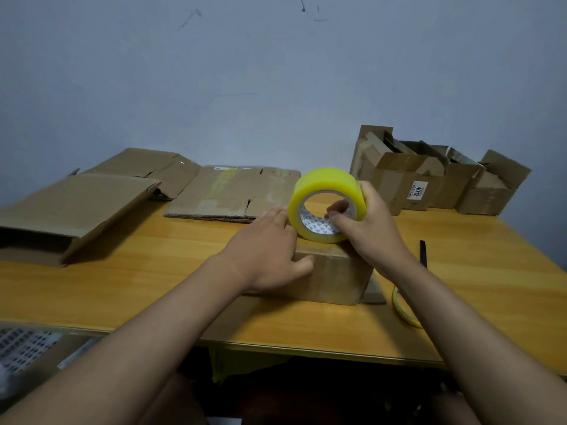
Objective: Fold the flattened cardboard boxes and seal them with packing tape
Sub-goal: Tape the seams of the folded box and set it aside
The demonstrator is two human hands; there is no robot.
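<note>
A small folded cardboard box (334,276) stands on the wooden table (153,271) in front of me. My left hand (270,243) lies flat on its top, fingers straight, thumb down its near side. My right hand (365,222) grips a yellow roll of packing tape (322,182), fingers through its core, and holds it upright on the box's far top edge. Flattened boxes (233,191) lie at the back of the table.
A larger half-open box (70,210) lies at the left. Several folded boxes (429,179) stand at the back right against the wall. A thin yellow tape ring (402,311) and a dark narrow tool (422,253) lie at the right. A perforated basket (21,345) sits below left.
</note>
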